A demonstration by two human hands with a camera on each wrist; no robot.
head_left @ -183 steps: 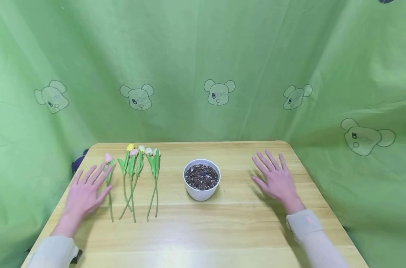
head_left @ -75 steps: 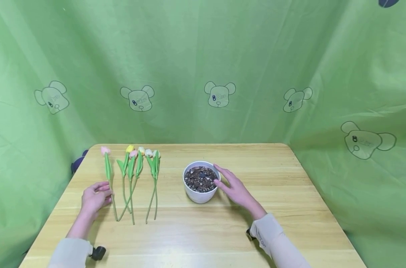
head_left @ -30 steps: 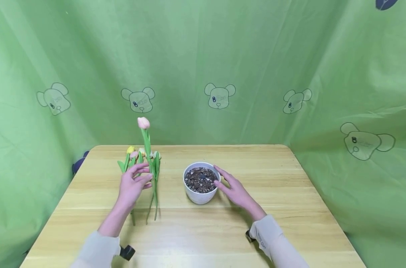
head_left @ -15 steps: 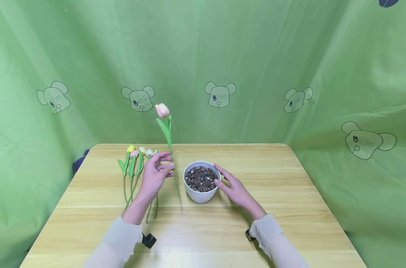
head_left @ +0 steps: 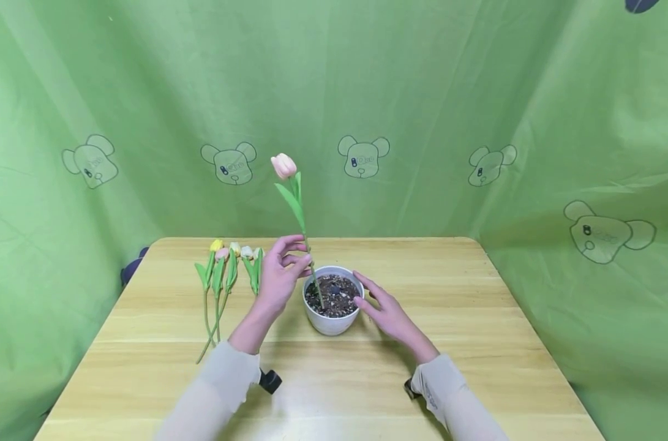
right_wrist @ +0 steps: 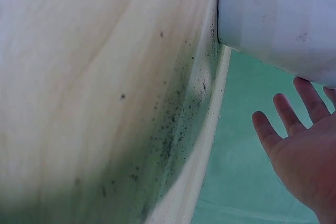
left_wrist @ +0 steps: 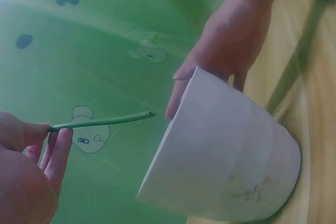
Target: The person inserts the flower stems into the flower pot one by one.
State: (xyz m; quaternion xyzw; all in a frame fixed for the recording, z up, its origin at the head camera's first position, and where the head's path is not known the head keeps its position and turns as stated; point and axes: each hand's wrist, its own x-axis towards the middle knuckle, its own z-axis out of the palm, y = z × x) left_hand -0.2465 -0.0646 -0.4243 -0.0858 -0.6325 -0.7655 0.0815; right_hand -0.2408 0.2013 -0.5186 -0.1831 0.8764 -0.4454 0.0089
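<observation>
A pink tulip (head_left: 292,202), artificial in look, stands nearly upright in my left hand (head_left: 281,272), whose thumb and fingers pinch its stem over the pot. In the left wrist view the cut end of the stem (left_wrist: 113,121) is apart from the pot wall, just outside the rim line. The white pot (head_left: 331,325) holds dark soil (head_left: 336,297) mixed with pale bits. My right hand (head_left: 387,311) rests against the pot's right side, thumb and forefinger at the rim. Its other fingers are extended and spread under the pot's side in the right wrist view (right_wrist: 307,150).
Several more tulips lie on the wooden table (head_left: 422,269) at left: a yellow tulip (head_left: 217,245), a pink one (head_left: 221,253) and pale ones (head_left: 234,248). Part of them is behind my left arm. Dark specks (right_wrist: 168,129) dot the tabletop near the pot. Green curtains (head_left: 422,110) surround it.
My left hand has taken the pink tulip from the left of the table, raised it upright and carried it right to the pot. My right hand came to the pot earlier and has stayed.
</observation>
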